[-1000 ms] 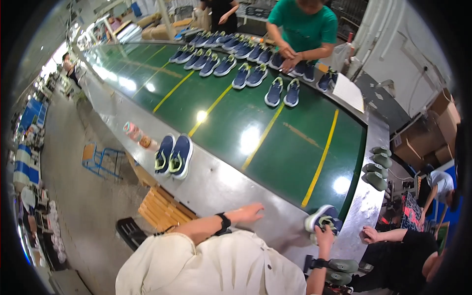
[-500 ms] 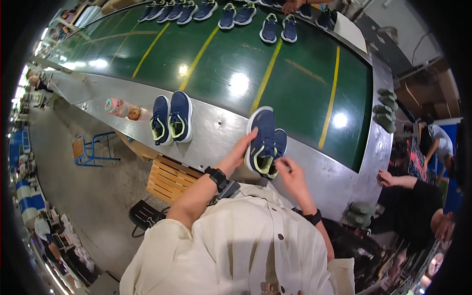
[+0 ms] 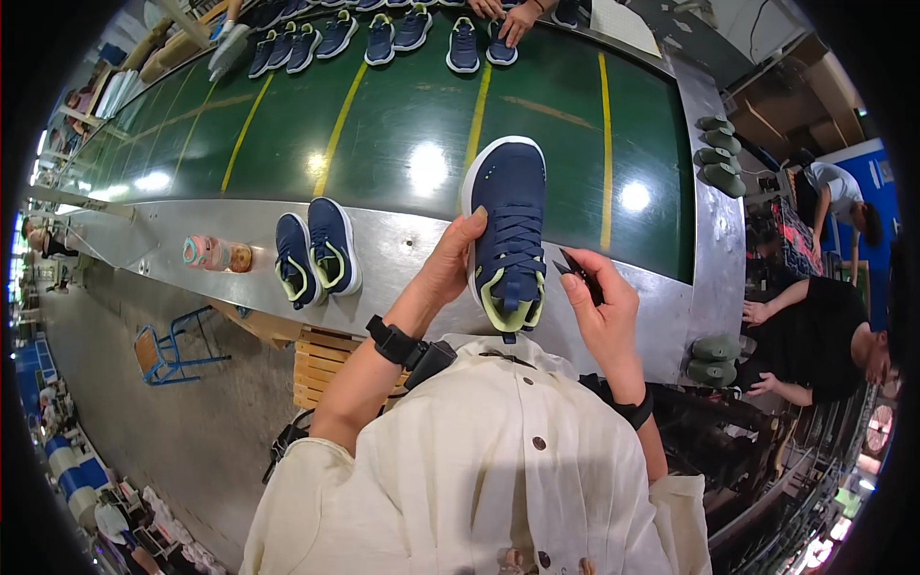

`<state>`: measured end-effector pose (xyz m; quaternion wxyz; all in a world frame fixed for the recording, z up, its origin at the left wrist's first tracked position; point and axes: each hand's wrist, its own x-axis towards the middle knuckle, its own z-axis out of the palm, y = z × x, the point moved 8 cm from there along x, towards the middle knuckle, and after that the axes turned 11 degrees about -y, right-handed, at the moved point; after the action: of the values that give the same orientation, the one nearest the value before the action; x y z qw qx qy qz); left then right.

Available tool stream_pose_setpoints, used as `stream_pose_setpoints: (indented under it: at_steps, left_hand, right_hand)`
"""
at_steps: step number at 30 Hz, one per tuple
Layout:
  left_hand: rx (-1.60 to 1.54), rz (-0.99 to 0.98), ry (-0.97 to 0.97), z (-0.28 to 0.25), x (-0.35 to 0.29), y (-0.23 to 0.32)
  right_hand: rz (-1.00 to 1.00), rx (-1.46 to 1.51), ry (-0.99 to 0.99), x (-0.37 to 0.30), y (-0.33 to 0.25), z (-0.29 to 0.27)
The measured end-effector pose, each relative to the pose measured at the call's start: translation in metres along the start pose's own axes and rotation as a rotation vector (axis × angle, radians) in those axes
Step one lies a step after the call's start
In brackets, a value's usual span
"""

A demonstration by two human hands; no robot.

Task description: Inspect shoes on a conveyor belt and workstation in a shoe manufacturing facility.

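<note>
My left hand (image 3: 452, 257) is closed on the left side of a navy sneaker (image 3: 514, 216), its thumb on the upper. The sneaker is raised over the metal edge of the table, toe away from me, and shows navy laces, a white sole and a lime lining. Just right of its heel, my right hand (image 3: 606, 311) grips a small black two-tipped tool (image 3: 587, 276), perhaps thread snips. Its tips point toward the shoe without plainly touching it. A matching pair of navy sneakers (image 3: 314, 251) stands on the metal edge to the left.
A pink-capped bottle (image 3: 218, 254) lies left of the pair. Across the green belt (image 3: 383, 158) stand several navy sneakers (image 3: 380, 40); another person's hands (image 3: 513, 19) touch one. Green clogs (image 3: 714, 359) sit on the right metal edge, near a person in black (image 3: 810, 335). A blue-framed stool (image 3: 172, 350) stands left.
The held sneaker has come up closer to me. My right hand has drawn back from its collar, and the black tool now shows. Across the belt, a person's hands have moved onto a sneaker.
</note>
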<state>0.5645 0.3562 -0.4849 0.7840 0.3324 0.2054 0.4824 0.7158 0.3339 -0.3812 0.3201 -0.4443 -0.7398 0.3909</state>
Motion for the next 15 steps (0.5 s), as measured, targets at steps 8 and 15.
stream_pose_setpoints:
  at_steps: [8, 15]
  left_hand:
    - [-0.198, -0.149, 0.291, -0.057, -0.009, -0.052]
    - [-0.195, -0.327, 0.48, -0.117, -0.042, -0.137]
  right_hand:
    - [0.286, -0.02, -0.073, -0.01, 0.095, 0.017]
    - [0.519, -0.118, -0.195, -0.055, 0.164, 0.034]
